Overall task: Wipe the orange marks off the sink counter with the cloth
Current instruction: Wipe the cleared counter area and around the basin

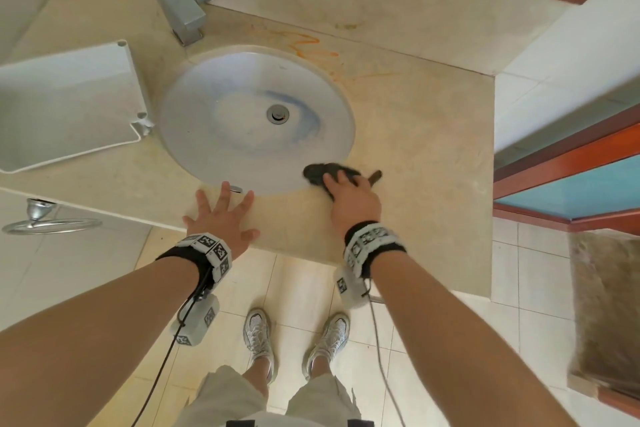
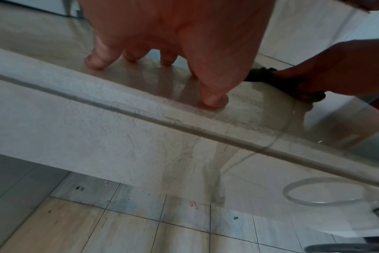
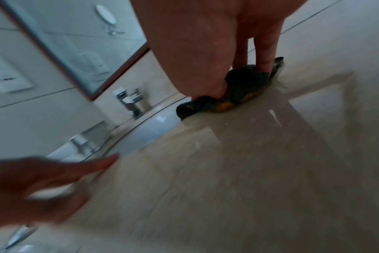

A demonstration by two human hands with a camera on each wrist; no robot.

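One dark bunched cloth (image 1: 329,173) is lying on the beige stone bench (image 1: 426,149) at the round white basin's (image 1: 256,121) near-right rim, right hand (image 1: 353,199) grip pinching it. Orange scribble marks (image 1: 308,47) are sitting behind the basin. Left hand (image 1: 221,218) is pressing flat on the bench, grip released.

**Three views converging on the counter's front edge**

The head camera is looking steeply down on the sink counter (image 1: 415,135). Each wrist camera is sitting low and close behind its fingers, skimming that surface. All three are sharing the cloth (image 1: 317,173) (image 2: 262,75) (image 3: 238,93).
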